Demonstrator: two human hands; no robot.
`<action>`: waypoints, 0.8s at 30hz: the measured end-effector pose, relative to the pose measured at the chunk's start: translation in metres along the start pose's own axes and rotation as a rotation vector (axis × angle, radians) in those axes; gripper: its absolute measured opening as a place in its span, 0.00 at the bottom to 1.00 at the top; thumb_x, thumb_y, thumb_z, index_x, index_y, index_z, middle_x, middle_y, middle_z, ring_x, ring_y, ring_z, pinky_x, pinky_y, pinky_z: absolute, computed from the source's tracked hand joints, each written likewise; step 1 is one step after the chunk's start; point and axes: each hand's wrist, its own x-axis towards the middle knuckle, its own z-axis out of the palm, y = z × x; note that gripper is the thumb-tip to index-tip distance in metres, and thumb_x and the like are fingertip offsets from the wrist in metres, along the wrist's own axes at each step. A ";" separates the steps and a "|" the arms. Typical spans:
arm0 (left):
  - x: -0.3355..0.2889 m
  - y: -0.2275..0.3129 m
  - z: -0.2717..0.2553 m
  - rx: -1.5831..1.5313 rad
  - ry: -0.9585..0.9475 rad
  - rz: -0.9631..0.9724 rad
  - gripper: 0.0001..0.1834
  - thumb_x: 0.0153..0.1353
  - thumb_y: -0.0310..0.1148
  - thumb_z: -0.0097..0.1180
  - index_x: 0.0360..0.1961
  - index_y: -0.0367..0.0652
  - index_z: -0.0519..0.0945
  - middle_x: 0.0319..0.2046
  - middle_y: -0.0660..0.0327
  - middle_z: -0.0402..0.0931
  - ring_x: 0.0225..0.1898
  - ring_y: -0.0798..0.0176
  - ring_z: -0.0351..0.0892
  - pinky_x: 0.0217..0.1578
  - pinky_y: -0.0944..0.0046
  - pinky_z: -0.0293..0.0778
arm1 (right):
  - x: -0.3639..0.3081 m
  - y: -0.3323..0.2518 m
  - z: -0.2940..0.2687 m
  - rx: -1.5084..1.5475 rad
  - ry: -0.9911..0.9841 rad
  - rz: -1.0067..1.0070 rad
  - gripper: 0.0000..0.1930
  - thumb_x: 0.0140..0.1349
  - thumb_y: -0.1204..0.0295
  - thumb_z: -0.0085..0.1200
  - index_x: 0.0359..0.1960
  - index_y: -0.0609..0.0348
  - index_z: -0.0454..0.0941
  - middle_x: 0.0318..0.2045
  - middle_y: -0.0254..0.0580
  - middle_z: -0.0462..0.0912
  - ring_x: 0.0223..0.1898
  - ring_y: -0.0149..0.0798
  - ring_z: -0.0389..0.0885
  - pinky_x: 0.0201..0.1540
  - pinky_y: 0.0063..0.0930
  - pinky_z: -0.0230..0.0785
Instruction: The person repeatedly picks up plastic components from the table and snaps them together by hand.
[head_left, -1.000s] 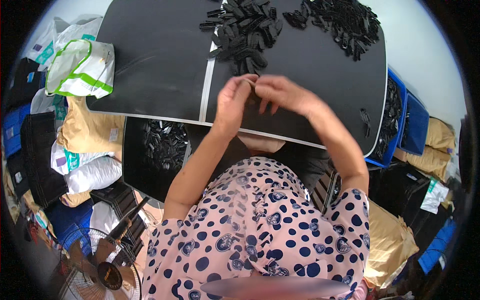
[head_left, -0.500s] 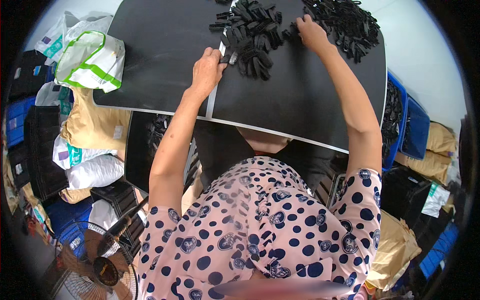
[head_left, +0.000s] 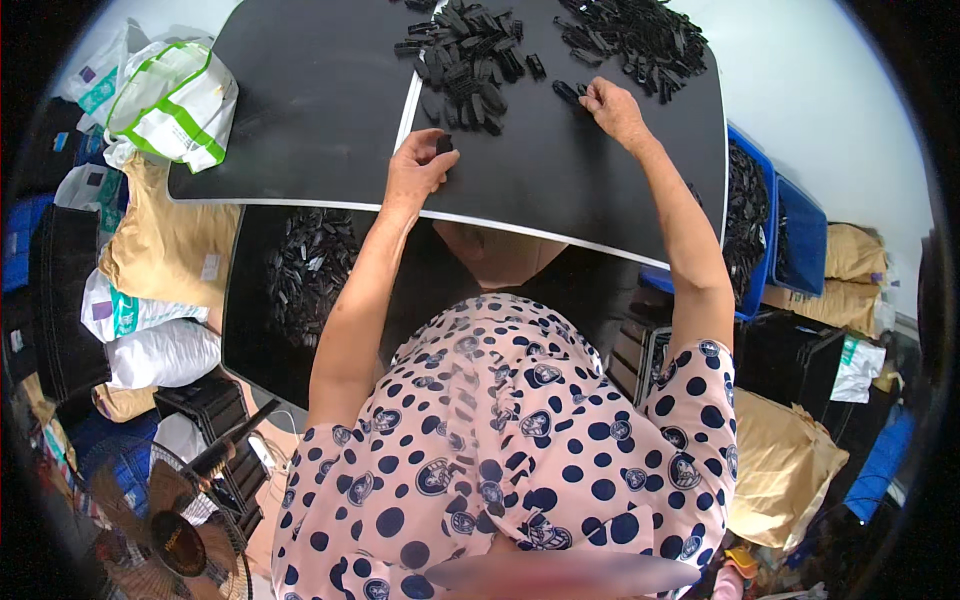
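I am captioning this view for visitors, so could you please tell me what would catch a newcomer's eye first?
The spotted pink garment fills the lower middle. Beyond it, two large heaps of small black pieces lie on the dark table, near the left hand and right hand. A brown-bladed fan shows at lower left.

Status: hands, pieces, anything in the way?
Left hand: pinching black piece. Right hand: at second black piece, grip unclear. Black pile beyond left hand, not blocking.

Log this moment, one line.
left hand: holding small black piece | right hand: touching elongated black piece | tabletop: piles of black pieces
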 end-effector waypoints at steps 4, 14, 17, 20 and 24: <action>-0.015 0.000 0.014 -0.211 -0.108 -0.030 0.17 0.56 0.28 0.60 0.46 0.37 0.75 0.26 0.68 0.74 0.22 0.76 0.69 0.21 0.76 0.63 | -0.017 -0.012 -0.011 0.233 0.009 0.078 0.10 0.56 0.68 0.58 0.34 0.57 0.71 0.32 0.47 0.76 0.30 0.49 0.76 0.33 0.39 0.69; -0.091 0.040 0.037 -0.126 -0.300 0.296 0.12 0.59 0.25 0.56 0.45 0.40 0.76 0.32 0.65 0.77 0.26 0.77 0.71 0.23 0.77 0.66 | -0.133 -0.155 -0.069 1.608 -0.190 0.191 0.11 0.60 0.74 0.55 0.45 0.58 0.75 0.36 0.32 0.79 0.35 0.25 0.76 0.35 0.17 0.69; -0.109 0.045 0.042 0.006 -0.282 0.484 0.13 0.58 0.24 0.57 0.45 0.40 0.76 0.30 0.67 0.77 0.25 0.78 0.69 0.24 0.77 0.66 | -0.160 -0.175 -0.076 1.628 -0.217 0.104 0.10 0.59 0.74 0.56 0.42 0.58 0.76 0.32 0.33 0.80 0.31 0.26 0.77 0.31 0.15 0.69; -0.120 0.047 0.045 0.085 -0.284 0.586 0.13 0.58 0.24 0.57 0.45 0.40 0.76 0.30 0.67 0.76 0.25 0.78 0.68 0.25 0.77 0.66 | -0.176 -0.184 -0.086 1.574 -0.236 0.079 0.09 0.59 0.74 0.56 0.41 0.60 0.75 0.28 0.34 0.80 0.27 0.25 0.77 0.27 0.14 0.70; -0.130 0.049 0.047 0.058 -0.329 0.561 0.14 0.57 0.23 0.58 0.45 0.40 0.76 0.28 0.68 0.76 0.26 0.78 0.70 0.27 0.77 0.67 | -0.191 -0.189 -0.091 1.478 -0.243 0.046 0.07 0.60 0.75 0.55 0.39 0.63 0.75 0.26 0.34 0.79 0.25 0.24 0.77 0.24 0.14 0.70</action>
